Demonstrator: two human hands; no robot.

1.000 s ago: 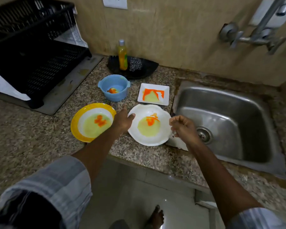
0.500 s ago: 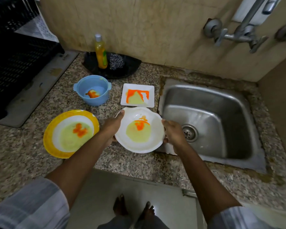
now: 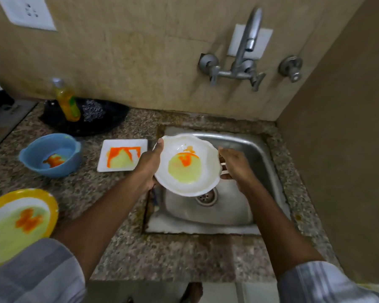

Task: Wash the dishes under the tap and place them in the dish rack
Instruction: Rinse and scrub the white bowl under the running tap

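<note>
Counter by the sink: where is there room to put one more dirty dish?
Bare granite runs along the front counter edge, between the yellow plate and the sink. Farther back is crowded: blue bowl, square plate, black tray.

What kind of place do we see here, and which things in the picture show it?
Most likely a home kitchen, at the washing-up corner. A steel sink is set into a speckled stone counter, a wall tap hangs above it, and a bottle of dish soap stands beside soiled dishes.
</note>
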